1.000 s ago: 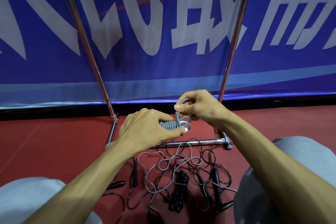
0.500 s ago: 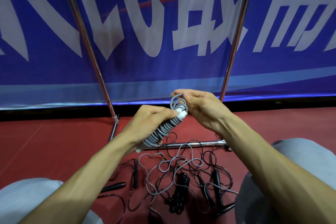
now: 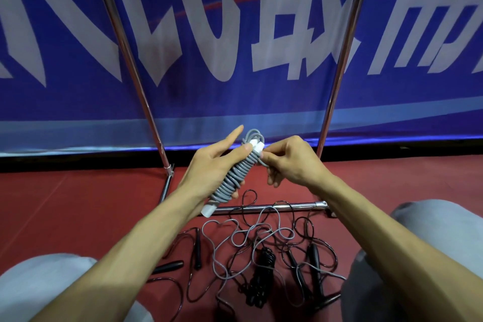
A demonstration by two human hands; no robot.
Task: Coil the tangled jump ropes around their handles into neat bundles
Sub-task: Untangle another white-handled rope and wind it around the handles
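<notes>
The left grip, a bare hand, is closed round the grey jump rope, which is wound in tight turns along its white handles and held tilted in the air, lower end toward the person, upper end away; the thumb presses on the top turns, the forefinger sticks out straight and touches nothing, and the other fingers curl under the bundle; the right grip, also a bare hand, is closed in a pinch, thumb and forefinger nipping a free piece of the same grey rope just beside the upper handle end, with the remaining fingers curled below; a small loop of the rope stands up above that end; both hands hang above the red floor, near a blue banner and the metal frame in front of it; on the floor beneath, between the person's knees, lies a tangle: a loose grey rope crossing thin black ropes, several black handles, and one black rope bunched in a heap; whether the loose grey rope joins the held bundle cannot be told
</notes>
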